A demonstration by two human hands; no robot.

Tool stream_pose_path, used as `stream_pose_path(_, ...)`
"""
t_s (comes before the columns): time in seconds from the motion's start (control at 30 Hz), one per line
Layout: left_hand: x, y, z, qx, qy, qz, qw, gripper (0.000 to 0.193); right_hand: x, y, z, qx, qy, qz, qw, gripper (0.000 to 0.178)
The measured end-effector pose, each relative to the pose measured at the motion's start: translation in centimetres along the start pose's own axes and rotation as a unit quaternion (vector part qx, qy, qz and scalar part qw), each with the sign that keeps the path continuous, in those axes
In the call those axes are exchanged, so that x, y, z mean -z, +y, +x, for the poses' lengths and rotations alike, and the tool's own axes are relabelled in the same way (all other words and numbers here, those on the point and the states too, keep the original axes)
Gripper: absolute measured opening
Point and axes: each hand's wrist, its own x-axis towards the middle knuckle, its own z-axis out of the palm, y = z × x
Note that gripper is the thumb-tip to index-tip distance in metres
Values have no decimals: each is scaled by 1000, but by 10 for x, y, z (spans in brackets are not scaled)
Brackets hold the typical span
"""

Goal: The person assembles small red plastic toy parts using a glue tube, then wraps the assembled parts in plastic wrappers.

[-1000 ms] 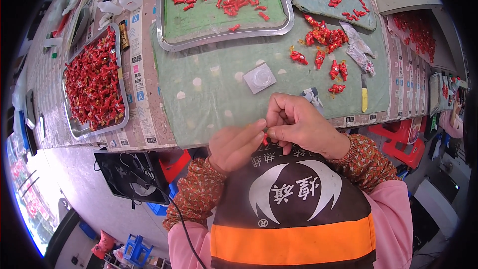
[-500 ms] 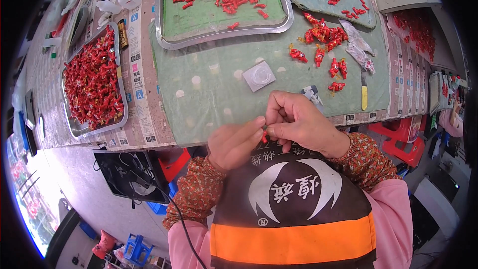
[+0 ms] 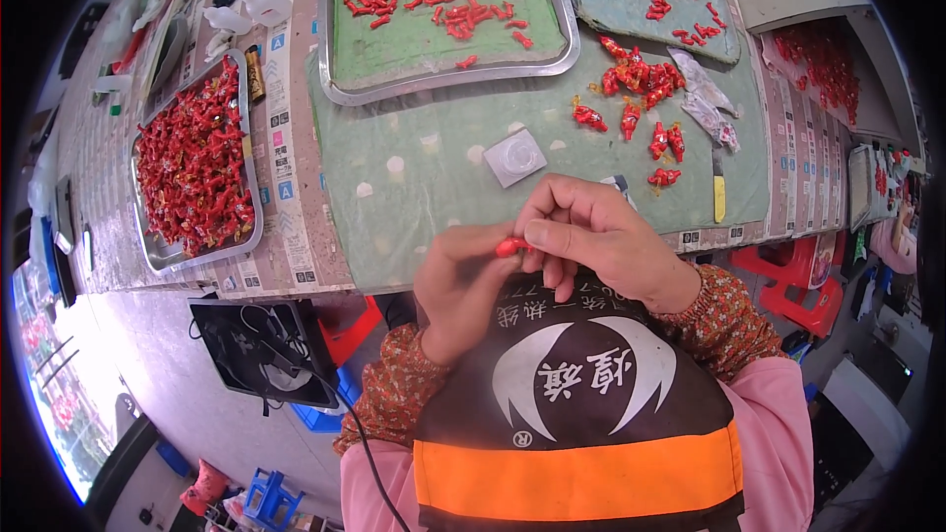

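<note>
"Red piece (image 3: 508,247), small and shiny: where is it?"

"It's between the two hands, near the close edge of the surface (image 3: 291,246). The left hand (image 3: 458,281) pinches it with thumb and fingers. The right hand (image 3: 596,241) looks to be pinching its 3 o'clock end, but the fingers hide that bit."

"What could go wrong?"

"It could pop out, I think. It looks smooth, and just a few fingers hold it. Squeezing too hard could shoot it away."

"Where would it land?"

"Maybe down at 6 o'clock, on the dark apron (image 3: 581,429)."

"Could it get bent?"

"Perhaps, if it's soft and the hands twist two ways. I can't tell how soft it is."

"Anything else?"

"From the hands, the white square thing (image 3: 514,158) sits at 12 o'clock, so a quick reach could bump it. Loose wrapped pieces (image 3: 641,74) lie at 1 o'clock, and a sleeve might scatter them. Between 2 and 3 o'clock is a yellow-handled tool (image 3: 719,199). It looks like a knife, so grabbing without looking could hurt."
</note>
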Motion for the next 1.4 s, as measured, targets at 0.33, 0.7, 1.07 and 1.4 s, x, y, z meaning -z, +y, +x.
stream_pose_path(0.33,6,18,5,344,63,-336,875,19,-4,7,-2,172,48,-184,967,14)
stream_pose_path(0.7,6,11,1,361,45,-399,842,17,-4,8,6,171,50,-220,959,9)
stream_pose_path(1.07,5,7,2,376,44,-390,840,13,-2,13,7,135,66,-187,971,7)
stream_pose_path(1.4,7,11,4,357,51,-400,842,14,-5,2,6,118,50,-192,973,9)
